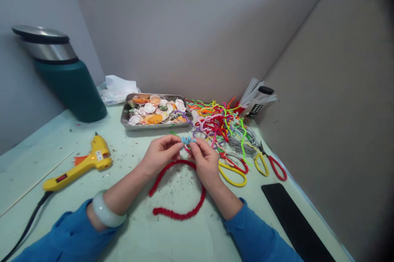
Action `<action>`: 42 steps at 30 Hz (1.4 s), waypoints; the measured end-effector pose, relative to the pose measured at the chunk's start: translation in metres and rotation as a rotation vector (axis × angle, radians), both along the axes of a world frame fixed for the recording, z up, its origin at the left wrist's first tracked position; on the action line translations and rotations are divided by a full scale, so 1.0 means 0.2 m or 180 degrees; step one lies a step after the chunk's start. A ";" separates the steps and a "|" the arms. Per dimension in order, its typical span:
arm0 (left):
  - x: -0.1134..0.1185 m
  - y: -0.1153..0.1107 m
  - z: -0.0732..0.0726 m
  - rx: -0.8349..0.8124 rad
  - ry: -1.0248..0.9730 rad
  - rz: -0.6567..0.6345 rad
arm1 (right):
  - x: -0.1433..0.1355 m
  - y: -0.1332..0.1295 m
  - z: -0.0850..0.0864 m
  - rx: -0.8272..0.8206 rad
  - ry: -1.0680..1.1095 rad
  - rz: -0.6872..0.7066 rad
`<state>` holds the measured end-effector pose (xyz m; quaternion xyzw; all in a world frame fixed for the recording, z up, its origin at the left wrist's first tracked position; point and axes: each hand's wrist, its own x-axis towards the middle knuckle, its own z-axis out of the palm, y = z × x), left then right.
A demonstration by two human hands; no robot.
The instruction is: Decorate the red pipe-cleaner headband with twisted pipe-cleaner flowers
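Between my two hands is a small light-blue piece of bent pipe cleaner (186, 140). My left hand (162, 153) pinches its left end, and my right hand (205, 159) pinches the right end. On the table below them lies a red fuzzy headband (199, 204), curved in an open loop with its gap toward the left. My right hand and wrist cover part of the band's upper right side. Just right of that hand are scissors with red and yellow handles (232, 174), partly hidden by it.
A yellow glue gun (80, 164) with a cord and a thin stick (37, 183) lie left. Behind stand a metal tray (156, 126) of shells, a green bottle (69, 85) and tangled pipe cleaners (217, 124). More scissors (277, 167) and a black strip (292, 217) lie right.
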<state>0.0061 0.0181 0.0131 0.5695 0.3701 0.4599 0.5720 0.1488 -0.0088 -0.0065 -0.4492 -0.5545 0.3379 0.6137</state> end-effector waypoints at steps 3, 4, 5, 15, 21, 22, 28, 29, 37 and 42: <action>0.00 0.00 0.00 -0.0041 -0.0056 0.0076 | 0.00 0.00 0.00 -0.0085 0.0195 0.0034; 0.00 0.00 0.00 -0.0050 -0.0079 0.0099 | 0.00 0.00 0.00 -0.0102 0.0246 0.0023; 0.01 0.00 0.00 -0.0055 -0.0095 0.0115 | 0.00 0.00 -0.01 -0.0109 0.0265 0.0009; 0.01 0.01 -0.01 0.0040 -0.0066 0.0051 | -0.02 0.01 -0.01 -0.0337 0.0532 0.0183; 0.01 0.01 -0.01 0.0084 -0.0059 0.0176 | -0.04 0.01 -0.01 -0.0446 0.0739 0.0241; 0.01 0.00 -0.01 0.0058 -0.0061 0.0198 | -0.04 0.00 -0.01 -0.0446 0.0760 0.0243; 0.03 -0.02 -0.01 -0.0083 -0.0312 0.0358 | -0.06 0.00 0.01 -0.0331 0.0701 0.0110; 0.03 -0.02 0.00 -0.0112 -0.0350 0.0382 | -0.06 0.00 0.01 -0.0301 0.0677 0.0067; 0.03 -0.02 0.01 -0.0280 -0.0532 0.0311 | -0.07 0.00 0.01 -0.0043 0.0185 -0.0200; 0.02 -0.01 0.01 -0.0318 -0.0529 0.0235 | -0.05 0.00 0.01 0.0041 -0.0157 -0.0311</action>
